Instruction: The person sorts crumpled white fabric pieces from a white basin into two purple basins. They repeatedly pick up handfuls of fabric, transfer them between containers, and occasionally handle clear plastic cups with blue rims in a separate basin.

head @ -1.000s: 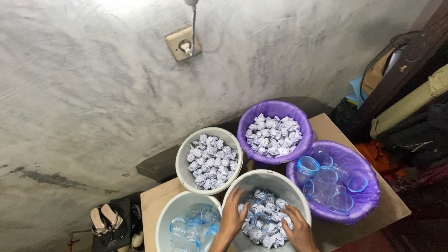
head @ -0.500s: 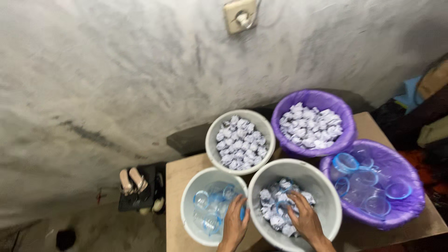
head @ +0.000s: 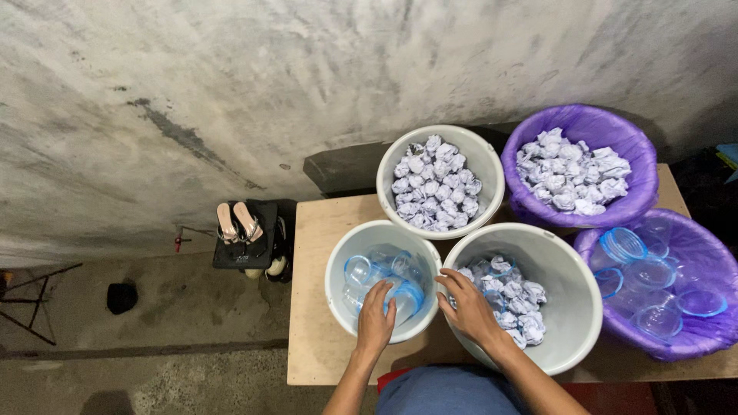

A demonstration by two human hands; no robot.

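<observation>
Fingers of the left hand (head: 375,321) lie loosely curled over the near rim of a white bucket (head: 335,265), the tips resting on a clear plastic jar with a blue rim (head: 405,294) inside it; whether they grip the jar or merely touch it cannot be told. Further clear jars (head: 360,270) lie just beyond those fingertips in the same bucket.

Fingers of the right hand (head: 469,309) are spread and bent downward, reaching over the left rim of a larger white bucket (head: 573,307). The tips sit among crumpled paper balls (head: 513,300) in that bucket; nothing is visibly held.

Just beyond both hands stands a third white bucket (head: 486,157), full of paper balls. To the right of it, well away from the fingers, is a purple-lined bucket (head: 607,127) also holding paper balls. A second purple-lined bucket (head: 711,253), right of the right hand, holds clear jars.

All five stand on a wooden table (head: 311,353). Left of the table, on the floor, a pair of sandals (head: 237,223) rests on a dark stand.
</observation>
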